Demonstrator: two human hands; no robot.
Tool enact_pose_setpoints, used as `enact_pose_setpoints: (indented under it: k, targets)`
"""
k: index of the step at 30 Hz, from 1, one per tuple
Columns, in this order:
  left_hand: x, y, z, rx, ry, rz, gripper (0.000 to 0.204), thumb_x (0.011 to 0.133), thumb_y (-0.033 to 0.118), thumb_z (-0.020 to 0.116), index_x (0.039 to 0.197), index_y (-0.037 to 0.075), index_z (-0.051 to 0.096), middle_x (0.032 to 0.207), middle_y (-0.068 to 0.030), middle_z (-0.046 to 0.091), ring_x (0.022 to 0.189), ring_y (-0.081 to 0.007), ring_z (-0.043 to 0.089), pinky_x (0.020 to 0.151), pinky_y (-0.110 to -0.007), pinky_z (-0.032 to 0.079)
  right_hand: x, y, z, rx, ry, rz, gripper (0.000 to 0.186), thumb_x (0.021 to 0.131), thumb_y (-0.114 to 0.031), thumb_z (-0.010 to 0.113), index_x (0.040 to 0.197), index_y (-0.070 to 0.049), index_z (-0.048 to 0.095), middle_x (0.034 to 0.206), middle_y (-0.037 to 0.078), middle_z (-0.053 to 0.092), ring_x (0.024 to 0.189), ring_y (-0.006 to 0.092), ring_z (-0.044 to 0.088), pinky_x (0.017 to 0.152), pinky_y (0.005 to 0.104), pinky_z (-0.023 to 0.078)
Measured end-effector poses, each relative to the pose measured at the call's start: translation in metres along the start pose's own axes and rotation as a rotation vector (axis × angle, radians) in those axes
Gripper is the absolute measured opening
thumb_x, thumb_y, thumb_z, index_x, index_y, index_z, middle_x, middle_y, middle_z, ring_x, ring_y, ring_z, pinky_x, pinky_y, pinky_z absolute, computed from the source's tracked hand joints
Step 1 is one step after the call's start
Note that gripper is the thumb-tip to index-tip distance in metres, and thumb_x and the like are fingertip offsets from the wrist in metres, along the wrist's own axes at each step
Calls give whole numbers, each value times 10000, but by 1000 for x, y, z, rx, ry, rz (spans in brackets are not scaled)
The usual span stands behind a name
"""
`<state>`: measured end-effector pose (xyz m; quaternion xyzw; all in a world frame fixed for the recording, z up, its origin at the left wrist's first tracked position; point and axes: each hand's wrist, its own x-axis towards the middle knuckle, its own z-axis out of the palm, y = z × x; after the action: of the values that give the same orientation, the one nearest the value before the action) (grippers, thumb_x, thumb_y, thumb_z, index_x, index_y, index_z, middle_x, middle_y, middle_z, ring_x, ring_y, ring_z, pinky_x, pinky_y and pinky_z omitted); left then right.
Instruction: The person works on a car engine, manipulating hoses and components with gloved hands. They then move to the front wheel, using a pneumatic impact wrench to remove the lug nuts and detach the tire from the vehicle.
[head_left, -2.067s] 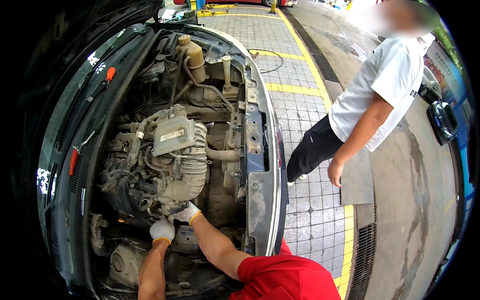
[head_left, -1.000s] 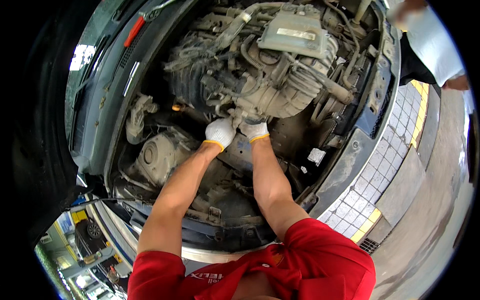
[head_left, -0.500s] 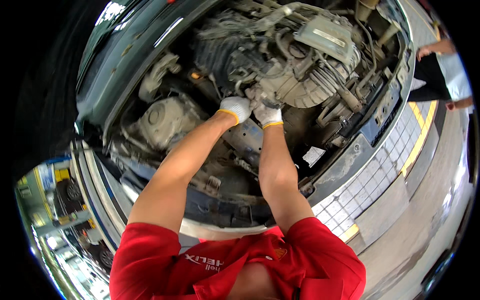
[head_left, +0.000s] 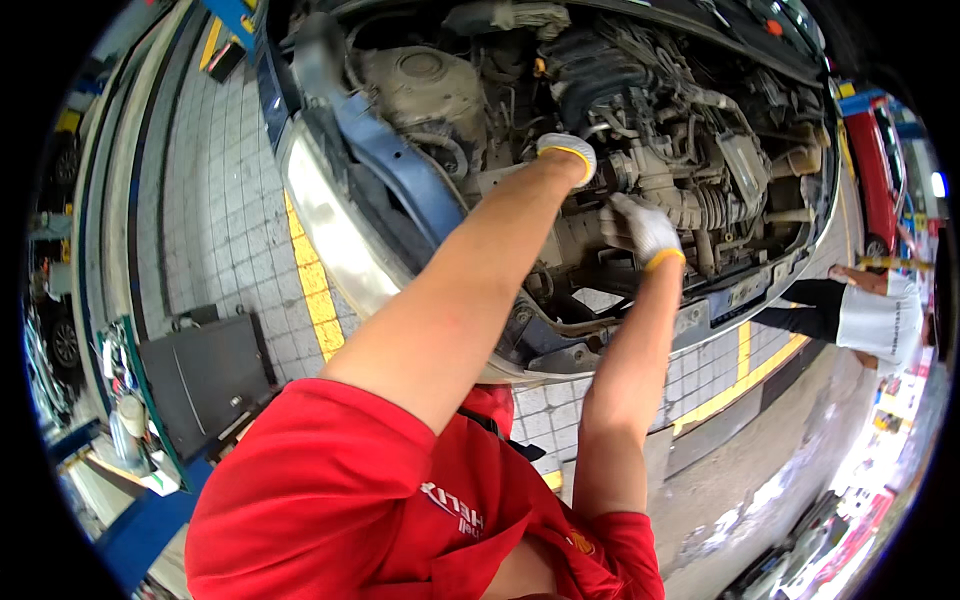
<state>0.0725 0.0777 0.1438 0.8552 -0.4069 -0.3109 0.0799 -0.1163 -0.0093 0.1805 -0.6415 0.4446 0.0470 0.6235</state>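
Note:
Both my hands wear white knit gloves with yellow cuffs and are inside a car's open engine bay. My left hand (head_left: 566,157) reaches in deep beside the black ribbed intake manifold (head_left: 590,72); its fingers are hidden behind the back of the glove. Nearer to me, my right hand (head_left: 643,230) hovers just below the dusty air intake duct (head_left: 655,185), its fingers loosely bent and apart, with nothing visible in them. A round pipe opening (head_left: 622,172) lies between the two hands. To the right, a corrugated hose (head_left: 714,208) continues from the duct.
A dusty domed strut tower (head_left: 425,75) and a blue body rail (head_left: 385,155) flank my left arm. The front crossmember (head_left: 690,318) runs below my right hand. At the right, a person in a light shirt (head_left: 880,318) stands near a red car (head_left: 880,185). A dark cabinet (head_left: 205,380) is at the left.
My view has swung, bringing the engine bay further right. The hands, close together before, are now apart; my right hand has drawn back toward me from the duct area.

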Motion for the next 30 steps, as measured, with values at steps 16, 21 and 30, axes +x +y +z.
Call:
enact_pose_setpoints:
  k: [16, 21, 30]
  targets:
    - [59, -28, 102, -524, 881, -429, 249, 914, 163, 642, 1099, 107, 799, 1210, -192, 744, 1163, -372, 697, 990, -464, 561, -83, 76, -64, -769, 378, -915, 329, 1050, -275, 633, 1105, 30, 741, 1136, 216, 752, 1040, 403, 691, 953, 495, 521]
    - [59, 33, 125, -1057, 788, -327, 275, 1008, 170, 677, 1261, 81, 741, 1317, -163, 721, 1207, -353, 679, 1023, -431, 536, -87, 125, -109, -1082, 596, -775, 313, 1043, -320, 655, 1127, -32, 741, 1163, 131, 757, 1073, 334, 691, 949, 441, 530]
    - [91, 3, 126, -1297, 633, -133, 338, 985, 282, 754, 1250, 72, 764, 1177, -96, 790, 1059, -208, 713, 955, -376, 540, -82, 114, -124, -1119, 437, -904, 265, 995, -284, 710, 1067, -31, 744, 1056, 127, 750, 989, 336, 683, 891, 448, 524]
